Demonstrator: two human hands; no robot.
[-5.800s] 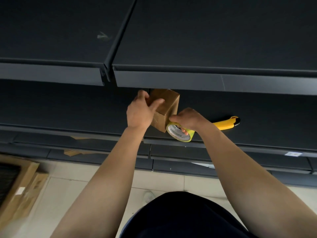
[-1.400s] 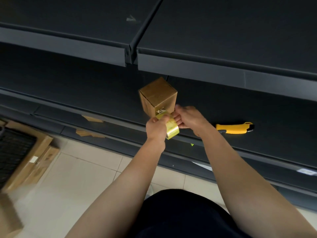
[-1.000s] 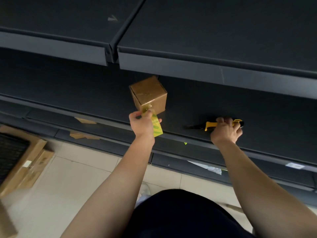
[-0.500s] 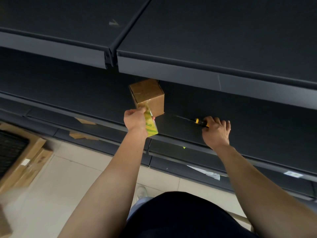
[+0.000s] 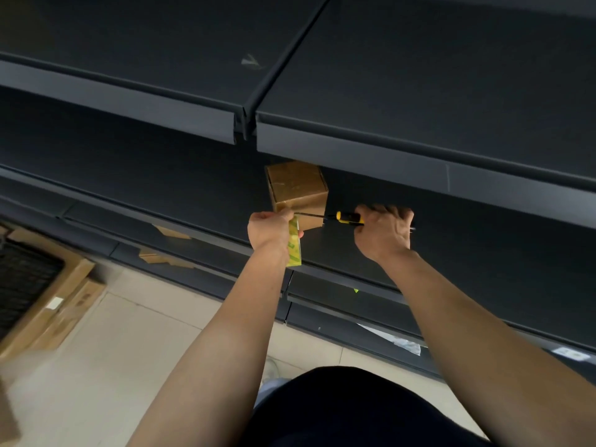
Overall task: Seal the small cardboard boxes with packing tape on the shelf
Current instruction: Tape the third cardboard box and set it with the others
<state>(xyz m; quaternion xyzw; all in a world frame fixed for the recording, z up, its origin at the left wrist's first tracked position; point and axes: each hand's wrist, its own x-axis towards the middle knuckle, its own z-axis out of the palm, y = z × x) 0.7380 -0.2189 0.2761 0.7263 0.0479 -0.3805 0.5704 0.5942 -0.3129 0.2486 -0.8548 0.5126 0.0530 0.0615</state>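
Observation:
A small brown cardboard box stands on the dark shelf, partly under the shelf above, with shiny tape across its top. My left hand grips the yellow-green roll of packing tape just in front of the box, holding the tape taut from the box. My right hand is closed on a yellow utility knife. The knife's blade points left and reaches the tape between box and roll.
An upper dark shelf overhangs the box. Cardboard scraps lie on the lower shelves at left. Flat cartons rest on the tiled floor at left. A white label sits on the shelf edge at right.
My right hand let go near the roll, picked up the knife from the shelf at right and brought it left to the tape. My left hand kept the roll by the box.

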